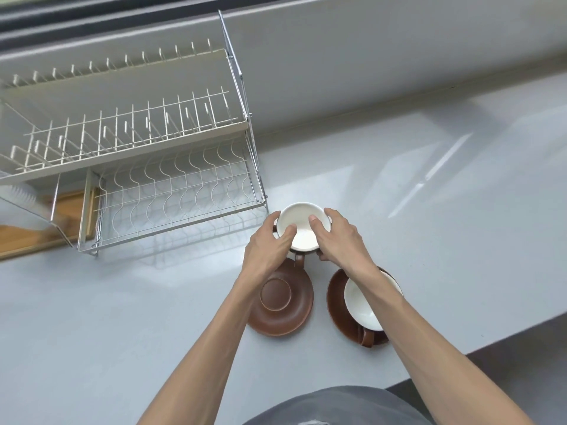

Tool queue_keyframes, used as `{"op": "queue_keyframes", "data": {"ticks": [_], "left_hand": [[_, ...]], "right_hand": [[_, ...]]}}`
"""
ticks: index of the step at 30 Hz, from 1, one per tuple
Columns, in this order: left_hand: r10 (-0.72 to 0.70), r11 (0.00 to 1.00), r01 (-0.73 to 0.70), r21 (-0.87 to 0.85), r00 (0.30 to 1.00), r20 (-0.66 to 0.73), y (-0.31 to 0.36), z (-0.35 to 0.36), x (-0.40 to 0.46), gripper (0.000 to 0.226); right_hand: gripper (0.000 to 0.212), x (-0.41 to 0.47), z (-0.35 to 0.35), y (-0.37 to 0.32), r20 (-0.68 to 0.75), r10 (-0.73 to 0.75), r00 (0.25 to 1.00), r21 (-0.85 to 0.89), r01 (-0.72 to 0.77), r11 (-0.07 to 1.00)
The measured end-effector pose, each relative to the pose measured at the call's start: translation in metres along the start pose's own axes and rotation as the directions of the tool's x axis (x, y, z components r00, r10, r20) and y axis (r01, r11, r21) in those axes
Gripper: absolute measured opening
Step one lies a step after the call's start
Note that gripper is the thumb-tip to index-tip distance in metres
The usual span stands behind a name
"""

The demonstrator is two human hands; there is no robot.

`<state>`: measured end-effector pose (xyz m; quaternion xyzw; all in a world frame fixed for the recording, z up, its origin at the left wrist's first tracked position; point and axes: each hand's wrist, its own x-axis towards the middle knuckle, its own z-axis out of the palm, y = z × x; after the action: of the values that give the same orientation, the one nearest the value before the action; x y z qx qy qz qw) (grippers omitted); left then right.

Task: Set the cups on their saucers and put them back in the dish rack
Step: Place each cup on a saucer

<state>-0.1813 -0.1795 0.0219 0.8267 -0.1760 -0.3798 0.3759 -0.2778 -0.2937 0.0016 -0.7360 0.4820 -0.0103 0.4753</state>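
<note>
Beside the rack, over the counter, both hands grip one cup: left hand and right hand clamped on its rim, thumbs inside. Below sit a bare saucer and a second cup on its saucer.

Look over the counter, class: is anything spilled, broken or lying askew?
Nothing stands out. Both hands, left and right, hold a white-lined brown cup upright; a second cup sits on its brown saucer; the empty brown saucer lies flat. No spills show.
</note>
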Motion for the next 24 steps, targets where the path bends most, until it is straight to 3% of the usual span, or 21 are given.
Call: {"op": "queue_keyframes", "data": {"ticks": [7,24], "left_hand": [[-0.036,0.993,0.039,-0.115,0.999,0.023,-0.024,-0.019,-0.042,0.059],[-0.061,0.992,0.066,-0.112,0.997,0.045,-0.085,-0.021,-0.090,0.071]], "right_hand": [[0.071,-0.045,0.021,0.006,0.026,-0.011,1.000,0.019,0.010,1.000],[0.065,-0.106,0.073,0.028,0.038,-0.007,0.999,0.062,0.005,0.998]]}}
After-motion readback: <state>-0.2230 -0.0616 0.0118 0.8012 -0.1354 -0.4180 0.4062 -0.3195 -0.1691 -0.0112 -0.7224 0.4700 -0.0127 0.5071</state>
